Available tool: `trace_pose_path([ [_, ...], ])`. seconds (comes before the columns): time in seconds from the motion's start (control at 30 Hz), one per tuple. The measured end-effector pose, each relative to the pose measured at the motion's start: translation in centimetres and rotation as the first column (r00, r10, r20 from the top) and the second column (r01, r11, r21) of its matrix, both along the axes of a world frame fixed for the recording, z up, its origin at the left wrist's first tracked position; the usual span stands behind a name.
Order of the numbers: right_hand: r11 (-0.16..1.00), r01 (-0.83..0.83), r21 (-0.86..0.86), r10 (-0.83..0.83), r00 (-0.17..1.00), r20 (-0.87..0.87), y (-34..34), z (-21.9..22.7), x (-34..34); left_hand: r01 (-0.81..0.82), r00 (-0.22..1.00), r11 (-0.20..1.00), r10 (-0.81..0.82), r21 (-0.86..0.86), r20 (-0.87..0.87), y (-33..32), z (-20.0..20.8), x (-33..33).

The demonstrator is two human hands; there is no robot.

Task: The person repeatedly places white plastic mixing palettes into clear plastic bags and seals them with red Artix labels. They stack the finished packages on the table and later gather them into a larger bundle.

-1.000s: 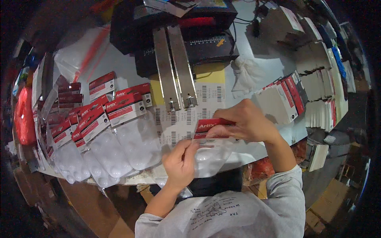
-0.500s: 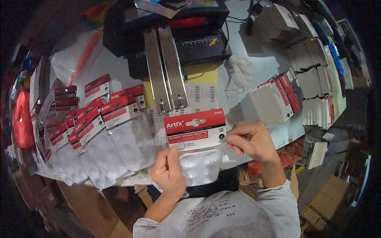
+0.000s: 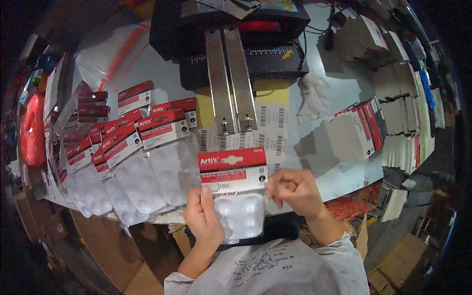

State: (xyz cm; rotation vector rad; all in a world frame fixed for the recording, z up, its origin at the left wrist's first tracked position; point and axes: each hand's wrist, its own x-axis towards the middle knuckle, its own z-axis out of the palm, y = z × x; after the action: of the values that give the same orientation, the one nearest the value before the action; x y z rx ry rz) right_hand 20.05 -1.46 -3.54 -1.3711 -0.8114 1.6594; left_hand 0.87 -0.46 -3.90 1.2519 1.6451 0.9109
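The packaged paint palette (image 3: 236,196), a clear plastic tray under a red-and-white header card, is held up flat above the near edge of the worktop (image 3: 339,172), just in front of the person's chest. The left hand (image 3: 204,221) is closed on its lower left side, thumb on the front; the right hand (image 3: 295,189) pinches the right edge of the card between fingertips. To the left a fan of matching packs (image 3: 128,162) overlaps on the worktop; behind it lie barcode sheets (image 3: 268,130) and two metal bars (image 3: 231,81), with stacks of cards (image 3: 361,128) to the right. With such a light grip on the card, the pack could tilt or slip out of the right hand, or the card could bend. Compared with half a second ago the pack sits slightly lower and closer to the body, and both hands hold it much as before.
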Motion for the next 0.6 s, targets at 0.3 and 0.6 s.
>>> trace_pose_path([
  [0.3, 0.943, 0.333, 0.023, -0.332, 0.942, -0.050, 2.9, -2.2, -1.8, 0.048, 0.996, 0.997, -0.052, 0.057, 0.072, 5.3, -1.4, 1.5],
  [0.6, 0.938, 0.340, 0.060, -0.341, 0.940, 0.010, 3.2, -1.2, -2.0, -0.001, 1.000, 0.999, 0.000, 0.036, 0.015, 5.0, -1.8, 1.5],
])
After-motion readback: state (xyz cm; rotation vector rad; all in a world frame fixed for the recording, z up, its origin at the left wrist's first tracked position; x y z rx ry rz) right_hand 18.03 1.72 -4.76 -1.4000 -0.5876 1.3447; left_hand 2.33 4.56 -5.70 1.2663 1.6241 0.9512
